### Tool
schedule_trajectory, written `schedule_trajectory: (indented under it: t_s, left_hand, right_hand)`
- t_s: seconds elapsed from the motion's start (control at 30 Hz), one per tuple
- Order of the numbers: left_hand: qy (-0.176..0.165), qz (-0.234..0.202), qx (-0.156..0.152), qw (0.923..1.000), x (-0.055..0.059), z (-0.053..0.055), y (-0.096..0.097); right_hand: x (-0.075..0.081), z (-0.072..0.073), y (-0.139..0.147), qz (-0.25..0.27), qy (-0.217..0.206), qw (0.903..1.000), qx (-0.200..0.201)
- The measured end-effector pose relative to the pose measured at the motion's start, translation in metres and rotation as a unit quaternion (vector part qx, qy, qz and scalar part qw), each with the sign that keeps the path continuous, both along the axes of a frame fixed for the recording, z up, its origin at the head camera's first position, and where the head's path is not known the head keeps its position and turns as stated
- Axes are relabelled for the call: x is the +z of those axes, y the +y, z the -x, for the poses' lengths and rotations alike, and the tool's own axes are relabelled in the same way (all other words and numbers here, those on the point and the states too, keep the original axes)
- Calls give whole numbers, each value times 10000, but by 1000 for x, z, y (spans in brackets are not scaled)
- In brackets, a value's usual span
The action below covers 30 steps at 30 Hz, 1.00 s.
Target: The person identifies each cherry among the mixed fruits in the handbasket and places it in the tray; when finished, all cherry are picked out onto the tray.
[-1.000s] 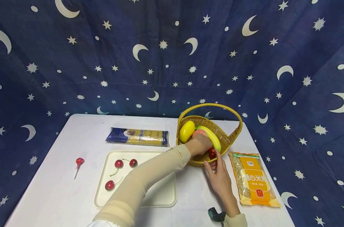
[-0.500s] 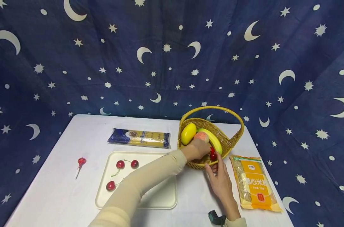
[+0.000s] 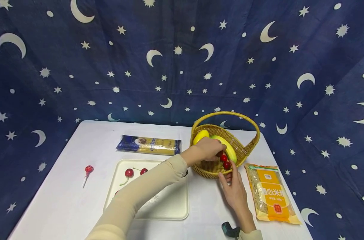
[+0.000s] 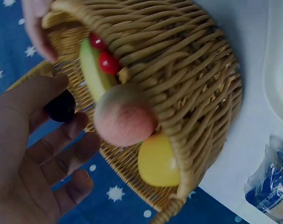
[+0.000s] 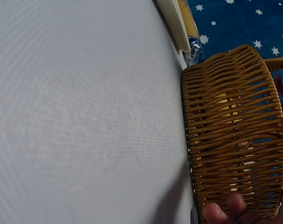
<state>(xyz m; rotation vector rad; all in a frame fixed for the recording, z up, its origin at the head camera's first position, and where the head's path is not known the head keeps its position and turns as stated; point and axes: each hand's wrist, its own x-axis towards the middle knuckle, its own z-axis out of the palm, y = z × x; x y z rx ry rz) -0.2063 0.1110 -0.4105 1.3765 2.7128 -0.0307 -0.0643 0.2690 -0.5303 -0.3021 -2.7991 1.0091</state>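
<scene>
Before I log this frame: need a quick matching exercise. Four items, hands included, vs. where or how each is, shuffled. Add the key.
Column 1
1. Left hand
2. Right hand
3. Lollipop
4. Peach

Column 2
A. At the near rim of the basket
B. Inside the basket, against a yellow fruit
C. Pinching a dark round thing
D. On the table, left of the tray

Pairs: 1-C, 2-A, 3-D, 4-B
</scene>
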Motion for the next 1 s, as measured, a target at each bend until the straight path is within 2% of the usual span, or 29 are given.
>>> schedule_trajectory:
  t_s: [0.13, 0.33, 0.5, 0.73, 1.0]
  left_hand:
    - [-163, -559, 67, 9983, 10, -3, -16]
    - [12, -1147, 179, 9932, 18, -14, -41]
    - [279, -1392, 321, 9893, 17, -25, -58]
    - [371, -1601, 443, 9854, 20, -42, -79]
    - [507, -2220, 694, 9713, 28, -63, -106]
  right_hand:
    - [1, 1, -1, -24, -32, 10000, 17]
    - [5, 2, -1, -10, -79, 10000, 57]
    - [6, 2, -1, -18, -119, 9999, 74]
    - [7, 3, -1, -32, -24, 10000, 77]
    - [5, 1, -3, 36, 13, 10000, 50]
